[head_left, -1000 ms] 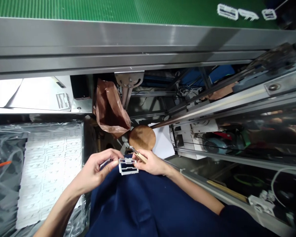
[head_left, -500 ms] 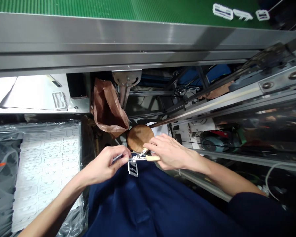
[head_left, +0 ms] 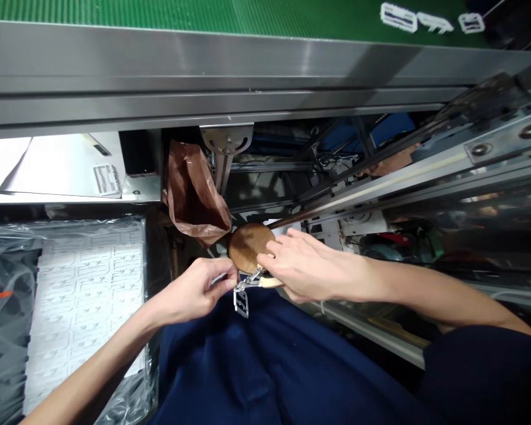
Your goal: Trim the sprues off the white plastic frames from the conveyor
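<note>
My right hand is closed around the cream handles of small metal nippers, low in the middle of the head view. The nippers' jaws lie at the top of a white plastic frame part, close to the fingertips of my left hand. Thumb and index finger of my left hand are pinched on the upper edge of that part, which hangs above the dark blue clothing. Whether the jaws touch the plastic is too small to tell.
A green ribbed belt with white parts runs behind a metal rail. An open brown bag hangs beside a round wooden disc. Sheets of white parts lie on plastic film at the left.
The white part has turned slightly and looks narrower. My right forearm has risen a little, and the nippers have shifted slightly.
</note>
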Tool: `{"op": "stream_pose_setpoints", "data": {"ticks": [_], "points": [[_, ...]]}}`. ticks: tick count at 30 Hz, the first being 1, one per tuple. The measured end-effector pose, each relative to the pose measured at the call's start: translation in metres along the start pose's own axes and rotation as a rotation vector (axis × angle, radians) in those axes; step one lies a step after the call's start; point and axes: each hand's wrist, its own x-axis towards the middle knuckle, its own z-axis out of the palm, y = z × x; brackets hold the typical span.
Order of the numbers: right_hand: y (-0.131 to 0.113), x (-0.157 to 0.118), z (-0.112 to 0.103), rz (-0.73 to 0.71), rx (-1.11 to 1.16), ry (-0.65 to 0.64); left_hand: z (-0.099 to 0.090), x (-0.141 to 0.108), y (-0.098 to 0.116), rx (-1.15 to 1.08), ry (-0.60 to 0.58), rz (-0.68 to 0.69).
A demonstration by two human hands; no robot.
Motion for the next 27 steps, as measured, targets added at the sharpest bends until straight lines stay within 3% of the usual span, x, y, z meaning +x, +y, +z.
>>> {"op": "stream_pose_setpoints", "data": {"ticks": [6,10,14,19,23,27], "points": [[-0.004,0.014,-0.029,0.008,0.035,-0.190,0.003,0.001,-0.002,0.009,-0.014,-0.012],[0.000,0.025,-0.027,-0.018,0.091,-0.201,0.004,0.001,-0.007,-0.032,0.007,-0.032],[0.012,0.018,-0.007,0.055,0.133,-0.124,0.007,-0.001,-0.012,-0.137,0.086,-0.069],[0.028,-0.002,0.029,0.311,0.292,-0.082,0.024,-0.004,-0.022,-0.465,0.099,-0.090],[0.022,-0.009,0.056,0.448,0.428,0.002,0.040,0.002,-0.038,-0.688,0.187,-0.147],[0.008,-0.005,0.074,0.474,0.502,0.158,0.042,0.008,-0.047,-0.999,0.260,-0.170]]}}
